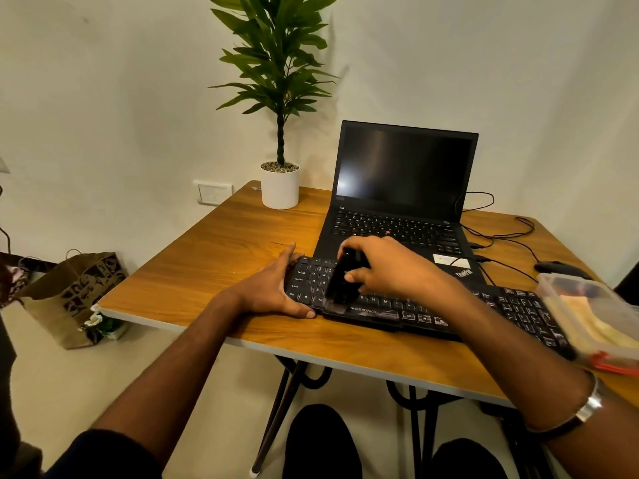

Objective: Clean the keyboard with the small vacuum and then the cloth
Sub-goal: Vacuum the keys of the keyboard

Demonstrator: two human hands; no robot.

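Nearest me, the black keyboard (428,307) lies slantwise along the front edge of the wooden table (221,257), its right end running under a clear plastic box (587,316) with a red clip. White lettering marks the keys, and ZEBRONICS is printed on the front lip. My right hand (380,267) is curled round the small black vacuum (340,281), which stands tilted with its clear nozzle down on the bottom row of keys near the left end. My left hand (273,288) lies against the keyboard's left edge, fingers straight along the side and thumb on the table at the front corner, bracing rather than clasping. A metal bracelet (587,406) sits on my right wrist.

Just behind the keyboard stands an open laptop (404,191), screen dark, with ThinkPad on its palm rest beside a pale sticker. Black cables (498,233) trail to its right. Left of the keyboard the tabletop is bare wood out to a potted plant (280,133) at the far corner. A printed paper bag (72,295) stands on the floor to the left.
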